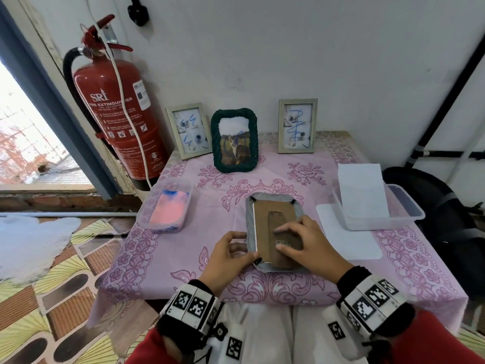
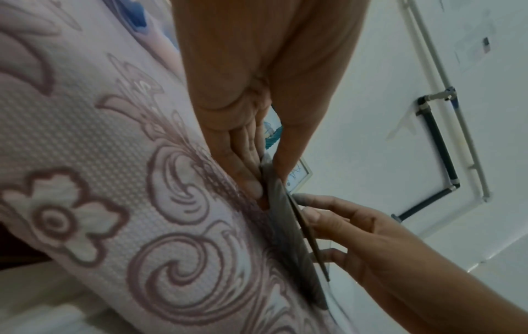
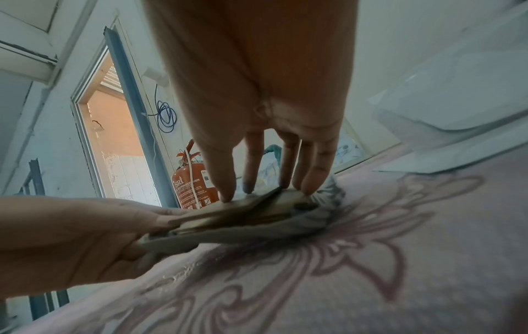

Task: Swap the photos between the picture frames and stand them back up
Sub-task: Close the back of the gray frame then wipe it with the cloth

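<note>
A grey picture frame (image 1: 250, 219) lies face down near the front of the table, its brown cardboard back (image 1: 265, 214) and stand facing up. My left hand (image 1: 244, 248) grips the frame's near left corner, thumb on top and fingers at the edge; the left wrist view shows the frame's rim (image 2: 288, 226) pinched this way. My right hand (image 1: 278, 239) rests on the cardboard back with straight fingers (image 3: 311, 180) pressing down. A dark green frame (image 1: 234, 140) with a cat photo stands at the back, between two silver frames (image 1: 189, 130) (image 1: 298, 126).
A red fire extinguisher (image 1: 118, 109) stands at the back left beside the table. A plastic tub (image 1: 168, 208) with pink and blue contents sits on the left. On the right are a clear tub (image 1: 409, 208) holding a white sheet and a loose white sheet (image 1: 349, 240).
</note>
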`<control>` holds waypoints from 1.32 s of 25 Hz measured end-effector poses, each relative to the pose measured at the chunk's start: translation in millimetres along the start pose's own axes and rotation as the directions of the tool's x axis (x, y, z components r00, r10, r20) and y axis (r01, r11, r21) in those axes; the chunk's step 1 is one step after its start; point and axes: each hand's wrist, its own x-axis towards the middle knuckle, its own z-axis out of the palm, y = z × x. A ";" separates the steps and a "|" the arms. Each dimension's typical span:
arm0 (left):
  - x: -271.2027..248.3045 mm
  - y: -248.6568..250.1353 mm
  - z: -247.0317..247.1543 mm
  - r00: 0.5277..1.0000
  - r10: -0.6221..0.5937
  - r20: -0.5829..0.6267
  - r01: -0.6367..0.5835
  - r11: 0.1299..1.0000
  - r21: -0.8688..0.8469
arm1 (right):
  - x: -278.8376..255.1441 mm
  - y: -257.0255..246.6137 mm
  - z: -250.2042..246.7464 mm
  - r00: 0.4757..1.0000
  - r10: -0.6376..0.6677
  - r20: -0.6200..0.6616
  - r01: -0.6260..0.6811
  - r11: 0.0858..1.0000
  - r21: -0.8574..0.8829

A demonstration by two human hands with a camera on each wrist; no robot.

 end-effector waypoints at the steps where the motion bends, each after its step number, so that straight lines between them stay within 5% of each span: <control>1: 1.0 2.3 -0.6 1.000 0.011 0.009 -0.011 0.999 -0.032 | 3.3 -3.1 -1.8 1.000 -0.008 -0.019 0.008 1.000 0.006; 6: 3.9 21.6 2.6 0.982 0.185 0.041 -0.180 0.979 -0.093 | 23.1 -27.9 -23.8 0.973 -0.093 -0.211 0.112 0.991 0.078; 12: 6.6 53.0 22.1 0.885 0.465 0.008 -0.465 0.885 -0.007 | 34.2 -63.2 -45.3 0.930 -0.089 -0.357 0.197 0.939 0.280; 21: 8.0 55.2 36.4 0.761 0.643 0.088 -0.636 0.712 0.299 | 35.2 -61.7 -51.1 0.906 0.095 -0.412 0.205 0.753 0.625; 24: 11.3 47.7 33.5 0.780 0.600 0.180 -0.624 0.718 0.310 | 34.5 -52.0 -49.4 0.901 0.213 -0.377 0.143 0.675 0.724; 29: 29.6 33.3 12.7 0.874 0.483 -0.055 -0.432 0.824 0.367 | 33.2 -39.9 -49.2 0.893 0.262 -0.367 0.152 0.590 0.793; 33: 40.7 34.3 5.8 0.953 0.298 -0.049 -0.295 0.954 0.058 | 36.7 -34.6 -45.4 0.887 0.307 -0.345 0.148 0.519 0.842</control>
